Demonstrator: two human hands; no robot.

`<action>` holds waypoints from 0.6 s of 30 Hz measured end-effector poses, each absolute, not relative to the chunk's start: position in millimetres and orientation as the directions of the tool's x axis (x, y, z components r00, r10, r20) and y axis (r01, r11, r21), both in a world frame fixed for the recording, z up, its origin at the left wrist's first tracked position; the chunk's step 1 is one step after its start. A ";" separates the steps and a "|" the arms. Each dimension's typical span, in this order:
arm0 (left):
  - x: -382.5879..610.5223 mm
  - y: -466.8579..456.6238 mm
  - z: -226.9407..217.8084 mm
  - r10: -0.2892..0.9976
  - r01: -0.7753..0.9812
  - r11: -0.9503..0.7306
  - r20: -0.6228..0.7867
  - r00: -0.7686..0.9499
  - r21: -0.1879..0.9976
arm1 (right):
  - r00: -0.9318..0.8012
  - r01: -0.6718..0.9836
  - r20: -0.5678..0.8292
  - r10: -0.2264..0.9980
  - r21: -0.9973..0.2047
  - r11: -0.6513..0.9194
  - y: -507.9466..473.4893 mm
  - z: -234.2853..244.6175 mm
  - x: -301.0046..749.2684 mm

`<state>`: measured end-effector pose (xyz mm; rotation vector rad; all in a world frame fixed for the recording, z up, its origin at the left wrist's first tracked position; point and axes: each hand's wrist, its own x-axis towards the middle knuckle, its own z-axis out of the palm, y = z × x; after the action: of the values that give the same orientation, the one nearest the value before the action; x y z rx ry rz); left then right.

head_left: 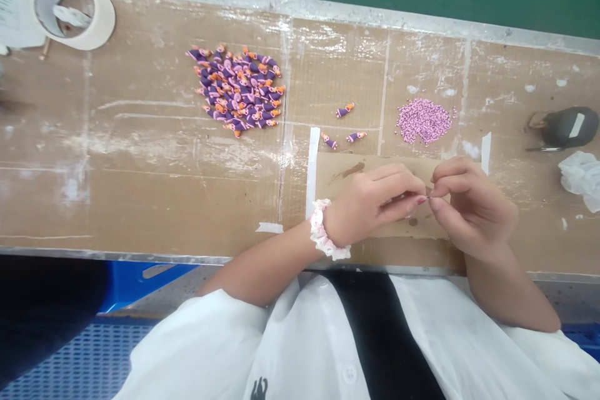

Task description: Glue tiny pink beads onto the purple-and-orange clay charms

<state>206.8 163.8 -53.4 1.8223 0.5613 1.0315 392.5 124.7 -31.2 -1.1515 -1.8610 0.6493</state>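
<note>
Cardboard covers the table (140,200), and one smaller cardboard sheet (337,178) is taped onto it. Over that sheet the left hand (370,203) and right hand (473,209) meet, both sets of fingertips pinched shut on one tiny piece (428,192), too small to identify. Three loose purple pieces (344,110) lie at eleven o'clock from the hands. One heap (241,90) of the same pieces, too many to count, lies at ten. One pink bead pile (424,120) sits at twelve, and one tape roll (75,9) lies far off at ten.

Over a cardboard pad (337,178) on the table (140,187), the left hand (370,206) and right hand (473,212) pinched a tiny piece (428,192) between touching fingertips, with a purple-orange pile (239,90) and pink beads (424,120) lying beyond them
</note>
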 end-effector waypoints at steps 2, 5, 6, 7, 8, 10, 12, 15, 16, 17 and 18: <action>202.3 169.4 -52.3 0.742 -0.024 -0.458 0.397 0.541 0.889 | -0.246 0.503 0.370 0.896 -0.741 0.445 125.6 -29.3 396.9; 194.1 178.6 -50.4 0.798 0.079 -0.462 0.375 0.472 0.884 | -0.374 0.656 0.338 0.864 -0.562 0.504 127.4 -22.0 402.6; 191.6 181.1 -50.0 0.820 0.108 -0.458 0.372 0.436 0.882 | -0.438 0.701 0.309 0.844 -0.471 0.536 127.8 -18.6 403.4; 189.4 183.1 -49.9 0.842 0.136 -0.447 0.364 0.398 0.884 | -0.499 0.729 0.266 0.825 -0.385 0.566 128.1 -15.1 403.5; 187.7 184.5 -49.8 0.864 0.163 -0.428 0.350 0.363 0.889 | -0.549 0.743 0.220 0.806 -0.313 0.592 128.1 -11.6 402.9; 185.3 186.0 -49.9 0.893 0.204 -0.390 0.315 0.322 0.898 | -0.619 0.741 0.144 0.772 -0.218 0.635 127.4 -5.5 399.9; 184.0 186.3 -49.5 0.906 0.232 -0.365 0.286 0.313 0.902 | -0.656 0.732 0.095 0.749 -0.160 0.662 125.9 -1.4 395.6; 182.7 186.2 -48.4 0.914 0.249 -0.349 0.270 0.304 0.903 | -0.688 0.718 0.036 0.725 -0.115 0.687 124.1 0.8 390.4; 182.3 186.3 -48.1 0.916 0.253 -0.346 0.267 0.299 0.903 | -0.697 0.711 0.023 0.716 -0.104 0.696 123.9 0.9 389.4; 181.9 186.4 -47.9 0.918 0.258 -0.343 0.265 0.295 0.903 | -0.704 0.706 0.015 0.710 -0.092 0.702 123.8 0.9 388.7; 181.6 186.6 -47.9 0.919 0.259 -0.344 0.266 0.293 0.902 | -0.709 0.703 0.006 0.705 -0.077 0.707 124.0 0.9 388.2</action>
<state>181.6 186.6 -47.9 1.7858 1.0648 1.0726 388.2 124.0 0.9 -1.1836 -2.8701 0.1078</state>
